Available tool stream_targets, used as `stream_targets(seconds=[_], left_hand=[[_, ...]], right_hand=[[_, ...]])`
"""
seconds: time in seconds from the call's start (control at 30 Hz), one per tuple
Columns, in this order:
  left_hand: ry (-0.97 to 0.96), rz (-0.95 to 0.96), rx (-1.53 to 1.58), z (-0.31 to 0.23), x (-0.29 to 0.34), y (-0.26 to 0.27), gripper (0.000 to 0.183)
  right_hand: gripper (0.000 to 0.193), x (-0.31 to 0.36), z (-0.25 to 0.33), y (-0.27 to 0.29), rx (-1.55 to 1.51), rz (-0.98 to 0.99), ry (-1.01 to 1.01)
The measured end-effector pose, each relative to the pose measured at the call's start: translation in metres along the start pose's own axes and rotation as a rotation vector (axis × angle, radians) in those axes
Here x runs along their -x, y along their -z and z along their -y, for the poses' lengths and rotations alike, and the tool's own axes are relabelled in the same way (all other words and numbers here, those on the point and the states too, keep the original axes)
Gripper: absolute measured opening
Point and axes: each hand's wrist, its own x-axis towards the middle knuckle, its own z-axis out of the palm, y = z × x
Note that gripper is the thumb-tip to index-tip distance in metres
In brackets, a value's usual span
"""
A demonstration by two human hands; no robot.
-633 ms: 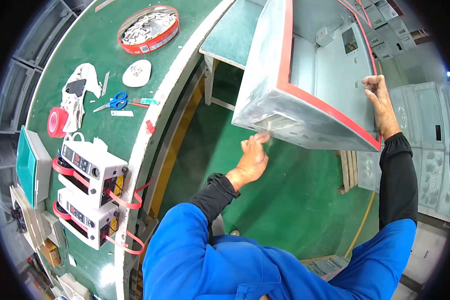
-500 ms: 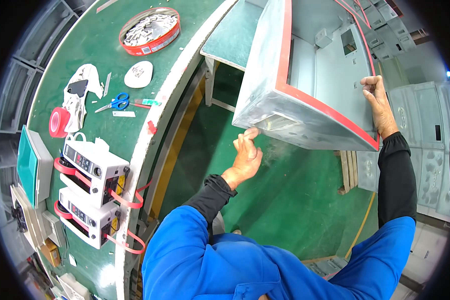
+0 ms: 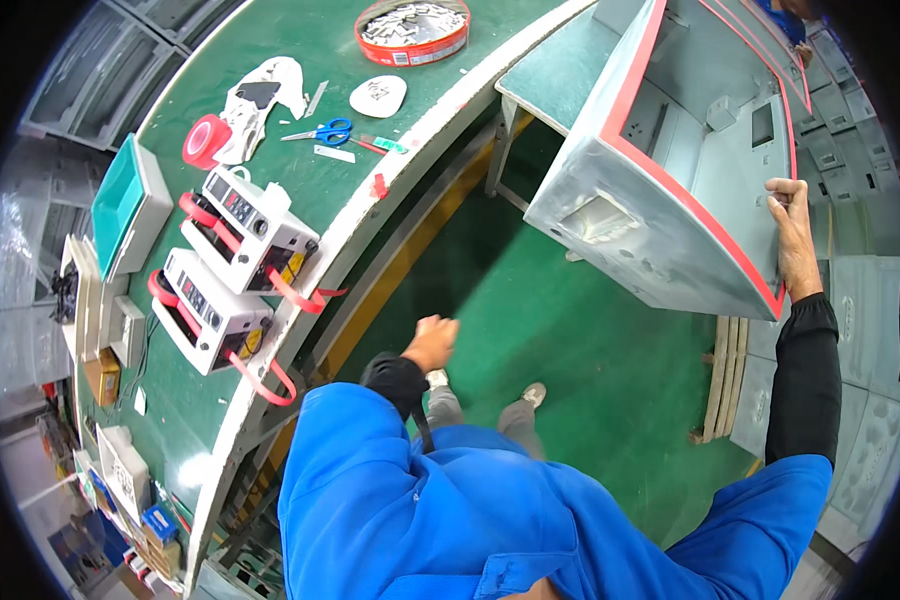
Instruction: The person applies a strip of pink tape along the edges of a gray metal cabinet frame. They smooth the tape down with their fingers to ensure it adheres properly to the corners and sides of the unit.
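on the grey red-edged housing's [image 3: 660, 190] rim, right hand [image 3: 792, 235]; left hand [image 3: 432, 340] well below

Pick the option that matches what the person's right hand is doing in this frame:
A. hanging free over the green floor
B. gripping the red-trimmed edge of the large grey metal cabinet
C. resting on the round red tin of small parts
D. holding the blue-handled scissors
B: the right hand is closed over the red-trimmed edge of the large grey metal cabinet, while the blue-handled scissors and the round red tin lie untouched on the green table.
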Motion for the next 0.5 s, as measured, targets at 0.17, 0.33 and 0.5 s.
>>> stream_targets(seconds=[0.17, 0.33, 0.5], left_hand=[[0.527, -0.248, -0.037, 0.007, 0.104, 0.003, 0.034], [0.808, -0.538, 0.187, -0.098, 0.089, 0.068, 0.051], [-0.196, -0.447, 1.479, -0.190, 0.054, 0.153, 0.065]], right_hand=[[0.029, 0.006, 0.004, 0.001, -0.082, 0.099, 0.086], [0.027, 0.013, 0.008, 0.007, -0.162, 0.200, 0.104], [0.032, 0.021, 0.015, 0.013, -0.156, 0.190, 0.160]])
